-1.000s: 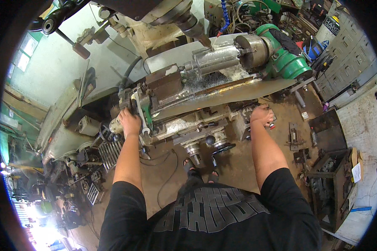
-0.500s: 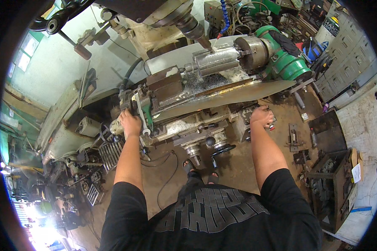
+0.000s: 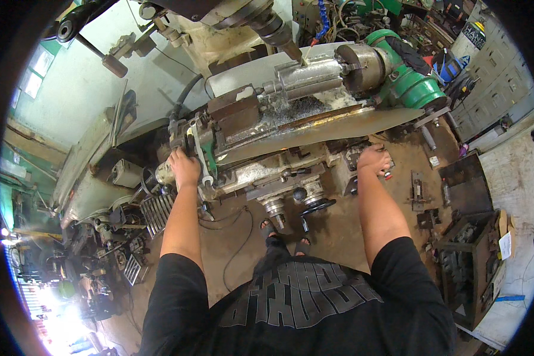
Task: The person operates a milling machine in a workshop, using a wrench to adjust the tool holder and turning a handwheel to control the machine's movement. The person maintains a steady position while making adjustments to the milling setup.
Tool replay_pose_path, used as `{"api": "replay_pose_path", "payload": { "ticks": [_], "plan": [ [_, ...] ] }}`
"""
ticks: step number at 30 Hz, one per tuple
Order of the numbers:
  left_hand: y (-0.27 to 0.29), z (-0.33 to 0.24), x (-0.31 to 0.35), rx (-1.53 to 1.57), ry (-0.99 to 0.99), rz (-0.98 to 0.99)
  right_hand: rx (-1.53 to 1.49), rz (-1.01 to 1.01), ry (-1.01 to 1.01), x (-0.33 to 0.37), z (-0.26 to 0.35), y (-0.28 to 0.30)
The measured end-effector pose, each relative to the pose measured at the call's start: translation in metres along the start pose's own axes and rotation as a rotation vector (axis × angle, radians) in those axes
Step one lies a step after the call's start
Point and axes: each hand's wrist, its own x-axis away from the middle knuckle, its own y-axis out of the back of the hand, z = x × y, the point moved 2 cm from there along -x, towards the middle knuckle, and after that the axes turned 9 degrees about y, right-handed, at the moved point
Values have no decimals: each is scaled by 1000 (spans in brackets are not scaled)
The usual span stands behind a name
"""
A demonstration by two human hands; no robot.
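Observation:
My left hand [image 3: 184,168] is closed over the left end of the milling machine table [image 3: 249,172], its fingers curled at the end fitting. Beside it an open-end wrench [image 3: 200,151] lies against a green part [image 3: 209,157]. My right hand [image 3: 374,160] is closed at the machine's right end, near a red-tipped knob [image 3: 388,174]; what its fingers grip is hidden. A shiny grooved metal cylinder [image 3: 308,78] is held between a round chuck [image 3: 362,66] and a brown tailstock [image 3: 234,113]. Above, the spindle's cutter [image 3: 291,49] reaches down to the cylinder.
A blue coolant hose [image 3: 323,25] hangs near the cutter. The green dividing head [image 3: 412,86] stands at the right. Chips [image 3: 292,110] lie below the cylinder. A black handwheel [image 3: 317,206] juts toward me. A cable [image 3: 230,264] crosses the floor; a metal cabinet [image 3: 470,267] stands right.
The view has shifted slightly. Both hands stay at the same parts of the machine, with the right hand's fingers turned a little.

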Motion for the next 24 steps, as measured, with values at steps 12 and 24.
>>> {"api": "replay_pose_path", "payload": {
  "ticks": [12, 24],
  "plan": [
    [-5, 4, -2, -36, 18, 6, 26, 9, -12, 2, 1, 4],
    [-1, -1, 2, -21, 29, -5, 41, -32, -11, -1, 0, -1]
  ]
}}
